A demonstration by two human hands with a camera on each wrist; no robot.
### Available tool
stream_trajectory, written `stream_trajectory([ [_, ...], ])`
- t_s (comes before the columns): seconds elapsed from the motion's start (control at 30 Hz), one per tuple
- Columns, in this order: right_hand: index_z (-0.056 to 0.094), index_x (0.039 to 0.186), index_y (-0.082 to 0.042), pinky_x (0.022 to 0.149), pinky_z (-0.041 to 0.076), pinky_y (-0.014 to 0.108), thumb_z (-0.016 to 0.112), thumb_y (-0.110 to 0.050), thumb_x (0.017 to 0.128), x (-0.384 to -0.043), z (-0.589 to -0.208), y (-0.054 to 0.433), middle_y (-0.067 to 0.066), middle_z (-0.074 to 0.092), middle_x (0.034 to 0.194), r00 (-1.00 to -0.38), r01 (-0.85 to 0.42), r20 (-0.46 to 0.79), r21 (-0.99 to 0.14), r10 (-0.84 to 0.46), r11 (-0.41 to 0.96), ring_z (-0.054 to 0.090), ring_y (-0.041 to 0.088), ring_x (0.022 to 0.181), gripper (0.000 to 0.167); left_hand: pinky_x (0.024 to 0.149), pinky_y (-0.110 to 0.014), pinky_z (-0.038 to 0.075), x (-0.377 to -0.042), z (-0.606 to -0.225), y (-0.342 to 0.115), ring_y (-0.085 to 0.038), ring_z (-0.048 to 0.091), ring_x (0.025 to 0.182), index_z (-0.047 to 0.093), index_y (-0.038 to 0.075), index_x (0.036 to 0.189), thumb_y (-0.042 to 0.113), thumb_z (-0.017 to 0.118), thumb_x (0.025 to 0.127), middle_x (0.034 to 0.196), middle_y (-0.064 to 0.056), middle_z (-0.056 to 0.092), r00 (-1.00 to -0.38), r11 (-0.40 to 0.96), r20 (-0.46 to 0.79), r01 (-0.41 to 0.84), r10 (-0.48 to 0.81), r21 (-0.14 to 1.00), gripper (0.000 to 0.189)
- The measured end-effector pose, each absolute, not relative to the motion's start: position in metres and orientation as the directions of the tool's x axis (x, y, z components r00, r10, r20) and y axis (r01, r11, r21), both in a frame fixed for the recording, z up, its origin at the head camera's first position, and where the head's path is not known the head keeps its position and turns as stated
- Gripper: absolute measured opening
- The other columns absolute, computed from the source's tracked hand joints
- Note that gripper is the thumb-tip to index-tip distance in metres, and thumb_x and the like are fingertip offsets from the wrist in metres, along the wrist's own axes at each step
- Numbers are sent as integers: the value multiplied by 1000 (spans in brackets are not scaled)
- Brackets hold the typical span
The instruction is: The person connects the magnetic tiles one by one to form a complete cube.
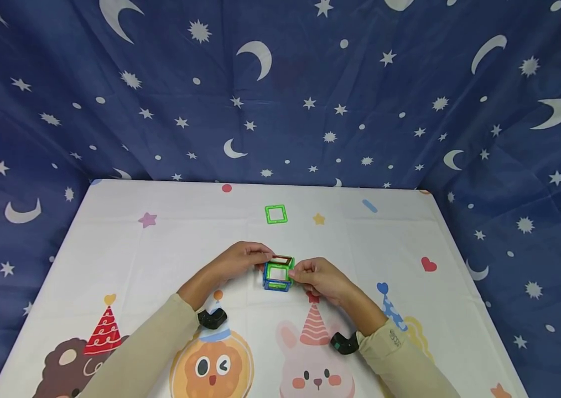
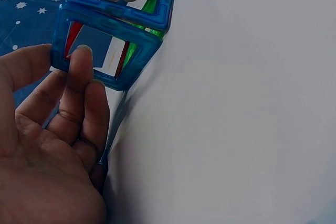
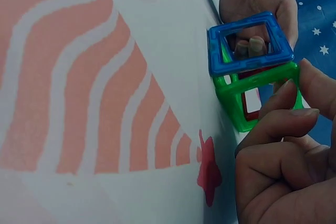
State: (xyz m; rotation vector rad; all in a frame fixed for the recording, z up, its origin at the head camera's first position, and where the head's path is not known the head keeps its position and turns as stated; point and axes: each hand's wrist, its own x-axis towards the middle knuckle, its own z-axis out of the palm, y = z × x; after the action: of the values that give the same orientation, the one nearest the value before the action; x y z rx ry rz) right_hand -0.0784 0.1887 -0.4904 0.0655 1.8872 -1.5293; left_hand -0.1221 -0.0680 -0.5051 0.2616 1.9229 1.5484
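Note:
A small open box of magnetic tiles [image 1: 276,286], joined from blue, green and red square frames, sits on the white tabletop between both hands. At its left, my left hand [image 1: 240,260] pinches a blue side tile [image 2: 118,82], thumb on its edge and fingertips against the frame. My right hand [image 1: 322,276] pinches the green side tile [image 3: 257,81] from the right. A blue tile [image 3: 252,67] adjoins that green one in the right wrist view. Toward the back, a red tile [image 1: 281,256] shows tilted along the top.
A loose green square tile [image 1: 276,222] lies flat farther back on the table. The white cloth [image 1: 201,210] carries printed animals, party hats and stars. Behind and beside the table hangs a dark blue curtain [image 1: 290,72] with moons and stars.

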Motion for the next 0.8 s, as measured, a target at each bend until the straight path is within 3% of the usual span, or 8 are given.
stream_trajectory([
  [0.27,66,91,-1,44,37,26,72,-27,96,-81,-490,189,1,41,58,-757,439,-526,-849,-388,295,35,13,48,28,91,-33,44,-122,-503,-68,-20,61,93,75,12,119,36,67,99,94,-2,71,-770,281,-362,-245,525,928,32],
  [0.8,67,93,-3,47,28,26,71,-25,97,-78,-495,190,0,41,60,-762,452,-508,-861,-402,231,35,13,51,23,90,-32,45,-122,-504,-68,-18,62,92,76,15,116,37,67,98,92,0,71,-772,290,-362,-238,522,927,29],
])
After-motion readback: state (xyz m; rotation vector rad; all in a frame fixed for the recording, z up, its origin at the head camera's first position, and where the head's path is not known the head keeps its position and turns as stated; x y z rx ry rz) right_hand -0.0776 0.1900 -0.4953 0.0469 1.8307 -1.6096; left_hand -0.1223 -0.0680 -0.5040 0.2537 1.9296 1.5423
